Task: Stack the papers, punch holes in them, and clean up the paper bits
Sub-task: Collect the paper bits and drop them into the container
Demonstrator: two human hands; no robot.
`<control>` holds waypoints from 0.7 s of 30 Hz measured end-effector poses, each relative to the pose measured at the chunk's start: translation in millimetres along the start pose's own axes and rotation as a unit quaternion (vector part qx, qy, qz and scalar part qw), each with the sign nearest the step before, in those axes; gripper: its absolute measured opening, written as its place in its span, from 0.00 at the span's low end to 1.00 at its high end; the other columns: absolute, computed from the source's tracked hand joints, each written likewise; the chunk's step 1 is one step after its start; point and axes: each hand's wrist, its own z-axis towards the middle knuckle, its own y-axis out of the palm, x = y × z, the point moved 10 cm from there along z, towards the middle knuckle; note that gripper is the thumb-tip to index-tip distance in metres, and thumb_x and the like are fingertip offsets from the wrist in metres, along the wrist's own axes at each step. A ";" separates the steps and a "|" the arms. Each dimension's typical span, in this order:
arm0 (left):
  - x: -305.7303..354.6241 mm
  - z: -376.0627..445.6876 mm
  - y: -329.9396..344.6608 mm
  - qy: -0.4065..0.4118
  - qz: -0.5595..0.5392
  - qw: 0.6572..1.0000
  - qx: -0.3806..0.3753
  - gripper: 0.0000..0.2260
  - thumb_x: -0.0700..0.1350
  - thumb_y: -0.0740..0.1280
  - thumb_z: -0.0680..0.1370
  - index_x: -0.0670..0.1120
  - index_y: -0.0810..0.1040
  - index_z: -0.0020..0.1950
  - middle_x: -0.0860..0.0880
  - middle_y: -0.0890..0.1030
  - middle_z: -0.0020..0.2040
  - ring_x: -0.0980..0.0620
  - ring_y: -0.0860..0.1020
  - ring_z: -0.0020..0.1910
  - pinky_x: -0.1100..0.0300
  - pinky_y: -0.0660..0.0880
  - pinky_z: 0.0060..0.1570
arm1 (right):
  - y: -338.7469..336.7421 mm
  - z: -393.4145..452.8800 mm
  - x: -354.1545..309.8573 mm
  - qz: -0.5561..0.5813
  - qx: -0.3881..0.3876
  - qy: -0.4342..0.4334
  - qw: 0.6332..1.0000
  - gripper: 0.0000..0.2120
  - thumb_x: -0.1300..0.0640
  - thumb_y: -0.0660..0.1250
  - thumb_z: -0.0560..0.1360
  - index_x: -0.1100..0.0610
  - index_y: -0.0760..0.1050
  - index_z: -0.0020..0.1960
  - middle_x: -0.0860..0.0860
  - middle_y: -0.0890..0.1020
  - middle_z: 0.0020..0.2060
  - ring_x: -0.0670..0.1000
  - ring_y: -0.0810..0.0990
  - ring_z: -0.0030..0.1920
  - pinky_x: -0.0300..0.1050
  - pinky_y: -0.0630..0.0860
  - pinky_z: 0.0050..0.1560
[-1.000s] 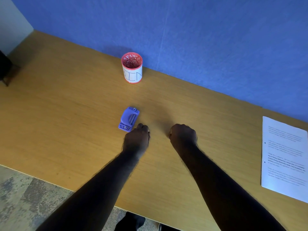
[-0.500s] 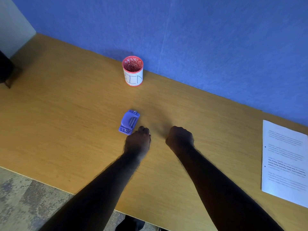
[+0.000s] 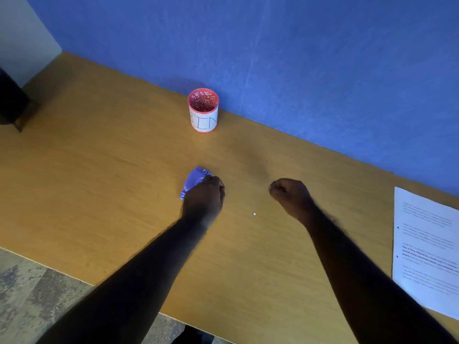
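Note:
A small purple hole punch (image 3: 192, 181) lies mid-table, and my left hand (image 3: 204, 197) is closed over its right half. My right hand (image 3: 289, 194) is a fist just above the table, to the right of the punch; whether anything is inside it is hidden. Between the two hands a single white paper bit (image 3: 254, 214) rests on the wood. A stack of printed white papers (image 3: 426, 249) lies flat at the right edge of the table. A red cup with a white label reading "BIN" (image 3: 203, 111) stands at the back, near the blue wall.
The wooden table (image 3: 99, 170) runs along a blue wall (image 3: 298, 58). Its front edge crosses the lower left, with patterned floor (image 3: 29, 294) below. A dark object (image 3: 10, 103) sits off the table's far left corner.
My left hand has moved left and forward onto the hole punch. My right hand has shifted to the right, and a white paper bit now shows between the hands.

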 end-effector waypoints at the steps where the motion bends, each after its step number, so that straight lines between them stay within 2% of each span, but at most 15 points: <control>1: -0.8 7.5 -6.4 0.000 -0.004 1.000 0.009 0.11 0.49 0.59 0.82 0.46 0.78 0.55 0.47 0.79 0.54 0.45 0.80 0.49 0.50 0.79 0.44 | -4.3 5.8 -9.0 0.006 0.008 -0.011 1.000 0.06 0.55 0.68 0.74 0.51 0.80 0.38 0.44 0.79 0.29 0.42 0.76 0.31 0.37 0.71 0.35; 4: -9.4 33.7 -32.2 -0.019 -0.036 0.998 0.039 0.10 0.49 0.61 0.81 0.47 0.79 0.55 0.44 0.79 0.55 0.42 0.81 0.51 0.50 0.78 0.49 | -4.8 29.6 -40.4 -0.007 0.009 -0.047 0.999 0.06 0.54 0.69 0.74 0.55 0.81 0.40 0.45 0.80 0.30 0.43 0.76 0.32 0.37 0.71 0.34; 7: -19.9 65.5 -62.1 -0.037 -0.056 0.995 0.071 0.09 0.48 0.62 0.80 0.47 0.80 0.54 0.43 0.80 0.56 0.40 0.81 0.51 0.50 0.76 0.50 | 3.5 53.3 -75.4 -0.037 0.005 -0.070 0.997 0.05 0.53 0.69 0.73 0.52 0.80 0.40 0.43 0.80 0.31 0.44 0.79 0.34 0.34 0.71 0.34; 9: -23.8 90.2 -85.3 -0.039 -0.053 0.993 0.098 0.10 0.47 0.61 0.80 0.45 0.80 0.53 0.41 0.80 0.55 0.39 0.80 0.52 0.50 0.76 0.49 | 5.6 71.4 -105.3 -0.048 0.021 -0.092 0.994 0.08 0.53 0.68 0.73 0.55 0.80 0.39 0.47 0.81 0.32 0.49 0.81 0.36 0.39 0.74 0.37; 12: -24.9 126.2 -120.1 -0.048 -0.046 0.988 0.141 0.14 0.47 0.58 0.81 0.42 0.81 0.55 0.38 0.81 0.56 0.37 0.80 0.53 0.49 0.76 0.48 | 2.5 101.2 -156.4 -0.041 0.052 -0.110 0.992 0.12 0.54 0.66 0.74 0.62 0.81 0.40 0.58 0.84 0.35 0.57 0.83 0.39 0.50 0.81 0.41; 14: -25.8 147.4 -135.8 -0.061 -0.053 0.985 0.155 0.15 0.47 0.58 0.82 0.41 0.80 0.58 0.39 0.82 0.57 0.38 0.80 0.56 0.49 0.76 0.52 | 0.9 119.3 -188.0 -0.043 0.069 -0.117 0.990 0.11 0.56 0.64 0.73 0.62 0.81 0.41 0.58 0.84 0.36 0.57 0.83 0.40 0.52 0.81 0.43; 17: -27.4 171.0 -143.1 -0.081 -0.065 0.985 0.140 0.14 0.44 0.59 0.80 0.42 0.81 0.58 0.42 0.83 0.56 0.41 0.80 0.55 0.49 0.78 0.53 | 5.1 139.8 -222.5 -0.069 0.081 -0.122 0.987 0.11 0.55 0.64 0.75 0.59 0.83 0.46 0.56 0.85 0.42 0.56 0.83 0.44 0.50 0.81 0.48; 21: -26.2 189.2 -138.8 -0.078 -0.061 0.992 0.083 0.12 0.42 0.63 0.78 0.43 0.83 0.57 0.43 0.84 0.55 0.42 0.82 0.53 0.47 0.81 0.52 | 19.0 157.4 -240.1 -0.107 0.049 -0.095 0.988 0.10 0.53 0.66 0.75 0.56 0.83 0.52 0.54 0.85 0.47 0.56 0.83 0.47 0.50 0.81 0.52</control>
